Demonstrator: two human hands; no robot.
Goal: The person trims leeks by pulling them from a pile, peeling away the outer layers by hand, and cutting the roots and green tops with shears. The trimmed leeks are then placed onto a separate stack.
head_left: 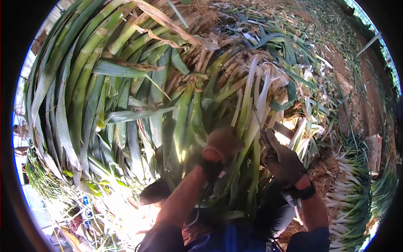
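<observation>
Two gloved hands, left hand (221,145) and right hand (282,159), amid bundled leeks (176,96).

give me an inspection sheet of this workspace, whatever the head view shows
surface: bare soil strewn with cut leaves; no table seen
job's things: big bundle of leeks, green tops to the left, pale stalks toward the right, held up close in front of the person
clutter: second pile of trimmed leeks lying at lower right; loose leaves and husks scattered on the ground
hands: left hand gloved, closed into the bundle; right hand gloved, gripping pale stalks, whether it also holds a tool cannot be told
cables: thin cord hanging by the left forearm
surroundings: outdoor field rows in strong sun, pale strip lying on the soil at upper right
</observation>
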